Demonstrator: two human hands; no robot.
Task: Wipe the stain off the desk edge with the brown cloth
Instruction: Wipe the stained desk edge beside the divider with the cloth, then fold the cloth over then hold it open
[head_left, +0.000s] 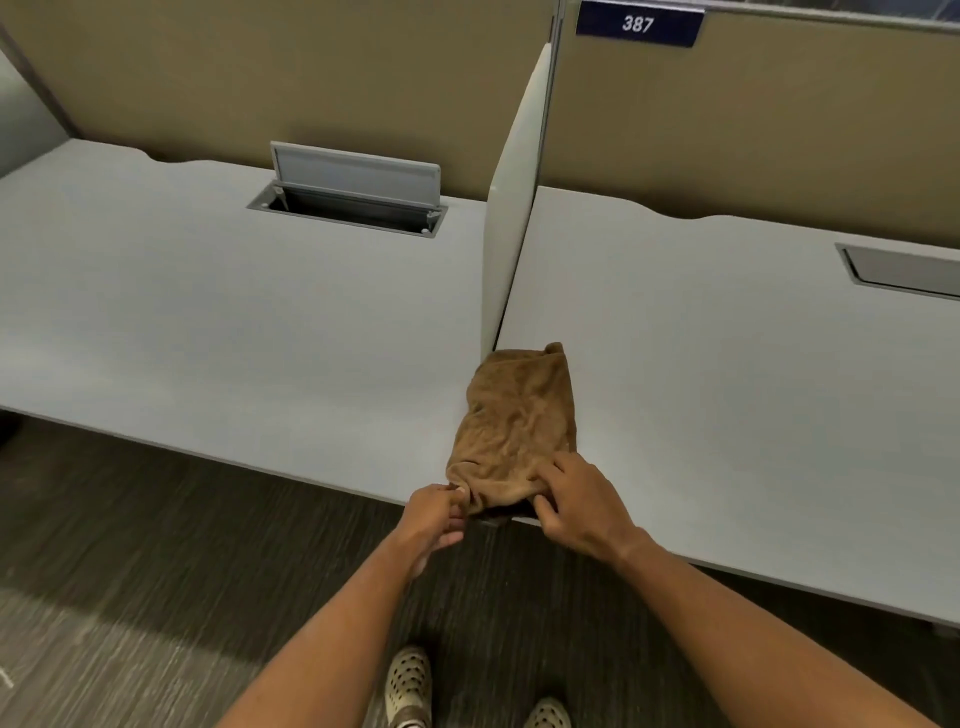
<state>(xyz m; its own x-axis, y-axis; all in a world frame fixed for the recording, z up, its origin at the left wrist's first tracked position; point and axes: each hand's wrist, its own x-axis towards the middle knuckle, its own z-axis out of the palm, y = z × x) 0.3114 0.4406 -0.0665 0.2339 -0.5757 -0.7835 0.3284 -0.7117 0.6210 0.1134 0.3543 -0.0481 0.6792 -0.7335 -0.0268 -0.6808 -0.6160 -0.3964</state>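
A crumpled brown cloth (514, 426) lies on the pale grey desk (727, 415), at the front edge where two desktops meet below the white divider (511, 228). Its near end hangs slightly over the desk edge. My left hand (434, 522) pinches the cloth's near left corner at the edge. My right hand (576, 501) grips the near right part, fingers pressed into the fabric. No stain shows; the cloth and hands cover that part of the edge.
An open cable hatch (353, 195) sits in the left desktop, a shut one (904, 270) at the far right. Tan partition panels rise behind, with a sign reading 387 (639, 23). Dark carpet and my shoes (408, 686) are below.
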